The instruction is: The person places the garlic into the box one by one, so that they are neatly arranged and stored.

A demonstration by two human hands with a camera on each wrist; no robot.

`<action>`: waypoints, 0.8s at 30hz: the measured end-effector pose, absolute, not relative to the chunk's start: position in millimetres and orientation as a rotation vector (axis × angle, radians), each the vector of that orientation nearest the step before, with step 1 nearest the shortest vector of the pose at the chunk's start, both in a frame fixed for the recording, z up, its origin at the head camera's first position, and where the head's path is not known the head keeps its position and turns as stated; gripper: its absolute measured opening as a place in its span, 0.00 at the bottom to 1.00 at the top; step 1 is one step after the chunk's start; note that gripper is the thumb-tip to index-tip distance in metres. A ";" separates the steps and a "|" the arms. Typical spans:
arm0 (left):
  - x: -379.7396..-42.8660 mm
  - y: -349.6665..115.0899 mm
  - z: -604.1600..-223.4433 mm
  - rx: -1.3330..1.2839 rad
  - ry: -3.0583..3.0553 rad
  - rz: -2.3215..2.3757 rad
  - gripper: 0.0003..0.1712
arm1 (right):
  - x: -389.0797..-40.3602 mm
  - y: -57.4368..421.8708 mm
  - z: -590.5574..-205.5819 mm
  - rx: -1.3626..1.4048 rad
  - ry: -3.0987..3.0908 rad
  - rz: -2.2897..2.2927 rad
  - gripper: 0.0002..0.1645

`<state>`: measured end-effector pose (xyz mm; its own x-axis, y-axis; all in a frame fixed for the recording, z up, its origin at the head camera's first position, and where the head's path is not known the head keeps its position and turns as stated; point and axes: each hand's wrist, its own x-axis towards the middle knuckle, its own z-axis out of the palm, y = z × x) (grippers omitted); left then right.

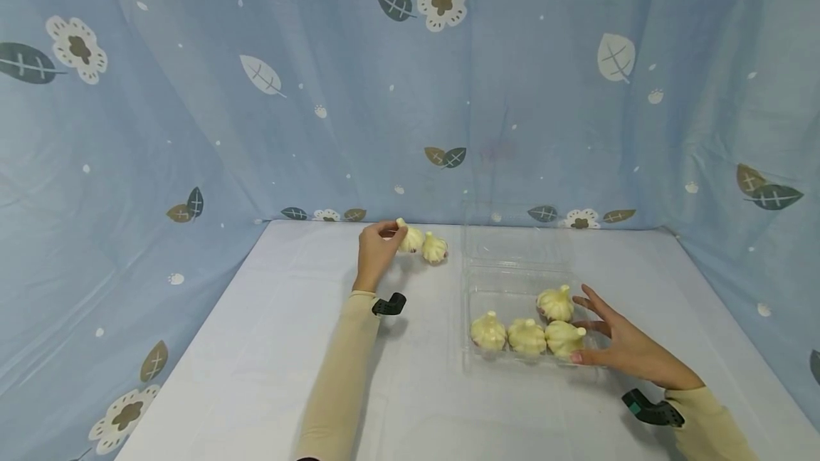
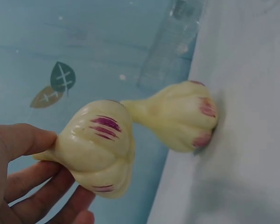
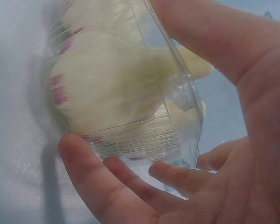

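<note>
My left hand pinches a garlic bulb by its stem between thumb and fingers, at the far side of the table. Just right of it a second garlic bulb sits on the table, purple streaks round its base. My right hand holds the right front corner of a clear plastic clamshell box, the thumb at the front wall and the fingers along the side. Inside the box are several garlic bulbs: three along the front, and another garlic bulb behind the rightmost.
The box's clear lid stands open toward the back curtain, which is blue with leaves and flowers. A white cloth covers the table. Black wrist cameras are strapped to both wrists.
</note>
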<state>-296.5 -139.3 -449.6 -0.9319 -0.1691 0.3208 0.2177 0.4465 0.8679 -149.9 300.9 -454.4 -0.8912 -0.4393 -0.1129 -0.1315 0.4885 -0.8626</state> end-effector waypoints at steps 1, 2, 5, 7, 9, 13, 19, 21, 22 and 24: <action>-295.6 -138.5 -447.2 -0.051 -2.338 -1.488 0.17 | -150.2 300.9 -454.4 -0.490 2.421 -1.361 0.71; -294.9 -137.8 -445.1 -0.057 -2.337 -1.491 0.18 | -150.4 301.1 -454.5 -0.498 2.423 -1.359 0.71; -291.5 -135.8 -438.4 -0.069 -2.332 -1.508 0.18 | -151.0 301.4 -454.8 -0.504 2.422 -1.358 0.71; -289.5 -134.4 -434.8 -0.077 -2.327 -1.521 0.19 | -151.0 301.5 -454.8 -0.506 2.422 -1.359 0.71; -287.8 -133.0 -431.3 -0.092 -2.320 -1.532 0.19 | -151.3 302.0 -455.1 -0.514 2.424 -1.357 0.71; -284.2 -128.9 -424.1 -0.133 -2.302 -1.558 0.18 | -150.5 302.1 -456.2 -0.494 2.413 -1.372 0.71; -278.3 -121.7 -412.8 -0.187 -2.290 -1.565 0.18 | -148.9 302.1 -456.2 -0.495 2.382 -1.409 0.71; -276.5 -119.3 -409.7 -0.205 -2.293 -1.558 0.18 | -148.6 302.1 -455.6 -0.497 2.379 -1.410 0.71; -275.4 -118.1 -407.9 -0.211 -2.294 -1.559 0.18 | -148.7 302.3 -455.6 -0.504 2.380 -1.410 0.71; -273.0 -115.9 -404.7 -0.231 -2.296 -1.562 0.18 | -149.0 302.3 -454.8 -0.506 2.379 -1.407 0.71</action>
<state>-273.0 -115.9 -404.7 -0.9243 -0.0625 0.3765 0.3273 0.3775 0.8662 -149.0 302.3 -454.8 -0.8824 -0.4597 -0.1003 -0.1336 0.4491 -0.8834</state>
